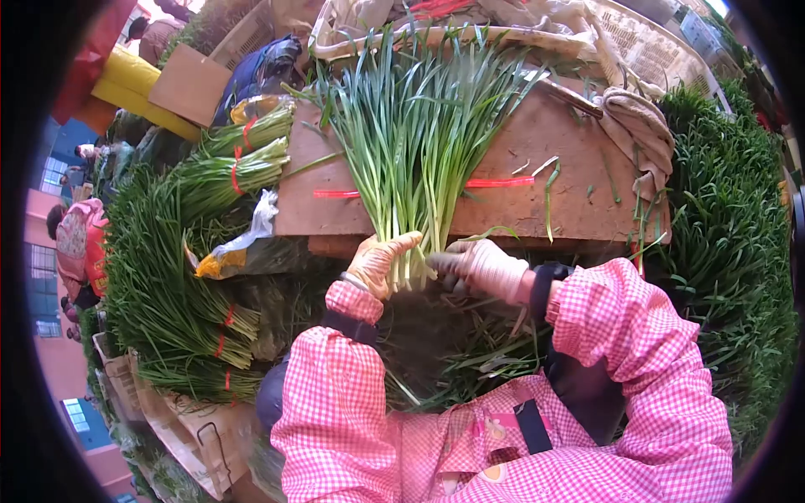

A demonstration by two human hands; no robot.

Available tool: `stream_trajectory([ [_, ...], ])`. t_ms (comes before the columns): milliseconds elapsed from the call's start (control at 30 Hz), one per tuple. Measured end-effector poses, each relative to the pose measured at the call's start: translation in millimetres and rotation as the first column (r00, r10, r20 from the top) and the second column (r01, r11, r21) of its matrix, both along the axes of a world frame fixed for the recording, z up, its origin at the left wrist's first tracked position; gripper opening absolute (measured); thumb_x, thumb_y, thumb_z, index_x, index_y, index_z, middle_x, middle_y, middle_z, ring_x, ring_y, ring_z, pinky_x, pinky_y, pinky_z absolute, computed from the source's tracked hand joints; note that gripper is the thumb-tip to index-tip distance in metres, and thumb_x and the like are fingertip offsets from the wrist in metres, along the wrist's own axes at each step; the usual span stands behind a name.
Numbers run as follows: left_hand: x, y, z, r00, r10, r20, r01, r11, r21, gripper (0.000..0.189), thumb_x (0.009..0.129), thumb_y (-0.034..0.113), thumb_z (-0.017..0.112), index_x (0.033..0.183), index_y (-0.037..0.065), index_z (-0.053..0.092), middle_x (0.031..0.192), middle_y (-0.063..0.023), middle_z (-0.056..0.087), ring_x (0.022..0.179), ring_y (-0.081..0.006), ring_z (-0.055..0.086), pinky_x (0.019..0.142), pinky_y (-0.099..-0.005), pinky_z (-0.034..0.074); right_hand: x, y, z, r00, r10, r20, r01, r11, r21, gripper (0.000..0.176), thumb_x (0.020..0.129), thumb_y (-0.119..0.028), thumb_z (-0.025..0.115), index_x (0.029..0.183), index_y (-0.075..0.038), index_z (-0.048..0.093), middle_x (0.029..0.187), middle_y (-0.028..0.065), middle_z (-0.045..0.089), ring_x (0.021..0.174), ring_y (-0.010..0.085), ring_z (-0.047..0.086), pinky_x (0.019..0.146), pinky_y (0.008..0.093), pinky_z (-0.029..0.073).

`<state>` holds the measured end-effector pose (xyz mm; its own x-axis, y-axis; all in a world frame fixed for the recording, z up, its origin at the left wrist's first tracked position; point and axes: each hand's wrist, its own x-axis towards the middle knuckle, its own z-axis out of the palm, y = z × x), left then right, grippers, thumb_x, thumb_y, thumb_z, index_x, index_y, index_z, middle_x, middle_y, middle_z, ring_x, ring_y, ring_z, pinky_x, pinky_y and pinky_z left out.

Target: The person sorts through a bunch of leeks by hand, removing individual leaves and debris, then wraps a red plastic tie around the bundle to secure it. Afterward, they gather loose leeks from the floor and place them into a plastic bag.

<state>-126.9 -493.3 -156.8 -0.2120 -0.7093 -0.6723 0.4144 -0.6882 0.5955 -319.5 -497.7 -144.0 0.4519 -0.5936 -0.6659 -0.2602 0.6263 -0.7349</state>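
Observation:
A loose bunch of garlic chives (419, 142) lies fanned out on a reddish-brown board (587, 201), leaves pointing away and pale stem ends toward me. My left hand (379, 261), in a light glove, is closed around the stems near their lower ends. At the right side of the same stem ends is my right hand (486, 267), gloved with dark fingertips. Its fingers are curled in against the stems, partly hidden. A strip of red tape (501, 182) runs across the board beneath the bunch and shows on both sides.
Chive bundles tied with red bands (237, 172) are piled at the left. Loose greens (721, 218) heap up at the right. A rolled cloth (637, 126) and a dark-handled tool (574, 96) lie at the board's far right. Behind stands a pale basket (470, 35). Leaf scraps (495, 360) lie below.

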Motion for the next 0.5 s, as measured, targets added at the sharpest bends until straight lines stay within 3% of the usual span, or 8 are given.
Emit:
stream_trajectory([
  [33,-2.8,1.0,2.2,0.989,0.046,0.143,-0.04,0.998,-0.044,0.022,0.079,0.01,0.067,0.098,0.001,0.058,0.08,-0.01,0.063,0.062,-0.0232,0.063,0.054,-0.0356,0.054,-1.2,-5.7,-3.4,0.991,-0.045,0.122,0.022,0.983,0.185,0.031,0.079,-0.038,0.068,0.083,-0.008,0.061,0.065,0.0001,0.06,0.047,0.0039,0.05,0.041,0.0179,0.037],
  [133,-0.4,0.3,-10.1,0.932,-0.005,0.363,0.052,0.992,-0.118,0.021,0.078,0.005,0.065,0.097,0.001,0.057,0.079,-0.0088,0.063,0.062,-0.0211,0.062,0.051,-0.0332,0.052,3.7,-7.2,-17.1,0.994,-0.096,0.059,0.087,0.987,0.135,0.041,0.078,-0.048,0.065,0.088,-0.008,0.062,0.065,-0.001,0.051,0.051,0.0104,0.049,0.046,0.0232,0.04],
  [233,6.4,-1.8,-24.8,0.913,-0.016,0.408,0.075,0.989,-0.129,0.023,0.078,0.002,0.063,0.1,0.0,0.057,0.082,-0.0093,0.064,0.066,-0.0206,0.063,0.056,-0.0331,0.054,7.2,-5.5,-33.6,0.977,-0.126,0.171,0.119,0.992,0.052,0.034,0.078,-0.042,0.067,0.086,-0.009,0.063,0.07,0.0013,0.058,0.053,0.0127,0.055,0.047,0.024,0.042],
  [333,18.8,-3.3,-24.2,0.979,-0.036,0.199,0.067,0.987,-0.149,0.027,0.078,0.001,0.06,0.105,0.0,0.056,0.087,-0.0104,0.064,0.071,-0.0211,0.064,0.062,-0.0327,0.055,-0.2,-9.5,-21.2,0.965,-0.12,0.231,0.1,0.99,0.094,0.027,0.077,-0.033,0.07,0.085,-0.009,0.062,0.074,0.0027,0.062,0.055,0.013,0.058,0.047,0.0245,0.044],
  [367,25.3,-3.5,-24.5,0.998,-0.066,0.008,0.067,0.99,-0.127,0.029,0.08,0.004,0.059,0.109,-0.001,0.054,0.09,-0.0115,0.064,0.074,-0.0218,0.065,0.065,-0.0335,0.056,-2.6,-10.8,-21.1,0.966,-0.119,0.231,0.098,0.99,0.099,0.025,0.077,-0.031,0.07,0.085,-0.009,0.062,0.073,0.0024,0.062,0.055,0.0126,0.058,0.046,0.0245,0.044],
  [433,28.8,1.3,-25.0,0.997,-0.054,-0.058,0.046,0.99,-0.13,0.029,0.082,0.006,0.06,0.109,-0.002,0.053,0.09,-0.0122,0.064,0.075,-0.0228,0.065,0.066,-0.0339,0.056,-5.1,-9.8,-26.1,0.938,-0.199,0.285,0.15,0.971,0.185,0.019,0.078,-0.025,0.07,0.084,-0.01,0.062,0.071,0.0011,0.06,0.056,0.011,0.057,0.045,0.0248,0.045],
  [500,26.0,2.5,-32.1,0.995,0.01,-0.102,-0.023,0.992,-0.126,0.028,0.084,0.011,0.06,0.108,-0.003,0.053,0.09,-0.0135,0.064,0.075,-0.025,0.065,0.064,-0.0367,0.056,-6.7,-9.1,-27.1,0.97,-0.14,0.198,0.105,0.979,0.177,0.019,0.079,-0.027,0.069,0.081,-0.01,0.062,0.068,0.0001,0.059,0.056,0.0097,0.056,0.048,0.0231,0.044],
])
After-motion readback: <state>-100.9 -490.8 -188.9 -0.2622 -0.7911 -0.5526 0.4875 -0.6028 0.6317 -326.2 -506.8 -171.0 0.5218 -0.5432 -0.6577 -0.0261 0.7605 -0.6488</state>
